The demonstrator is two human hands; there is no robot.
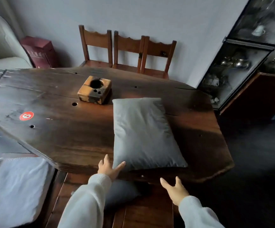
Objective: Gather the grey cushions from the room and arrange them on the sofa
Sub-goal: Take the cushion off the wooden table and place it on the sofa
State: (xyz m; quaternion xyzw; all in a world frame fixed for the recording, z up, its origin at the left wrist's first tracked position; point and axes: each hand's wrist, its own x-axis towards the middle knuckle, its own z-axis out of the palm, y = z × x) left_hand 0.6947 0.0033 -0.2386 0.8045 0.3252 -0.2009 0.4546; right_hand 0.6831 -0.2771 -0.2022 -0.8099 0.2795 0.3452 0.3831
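A grey cushion [143, 134] lies flat on the dark wooden table [64, 134], near its front right edge. My left hand [108, 167] is open, its fingertips touching the cushion's near left corner. My right hand [174, 190] is open, fingers spread, below the table's front edge and apart from the cushion. A second grey cushion [122, 191] lies lower down on a wooden bench, partly hidden by my left sleeve. A pale sofa [0, 51] shows at the far left.
A wooden block with a round hole [95, 92] stands mid-table. Three wooden chairs [128, 51] line the back wall. A glass cabinet [242, 51] stands at the right. A light cushion [13, 190] lies at the lower left. A maroon box [39, 51] sits beside the sofa.
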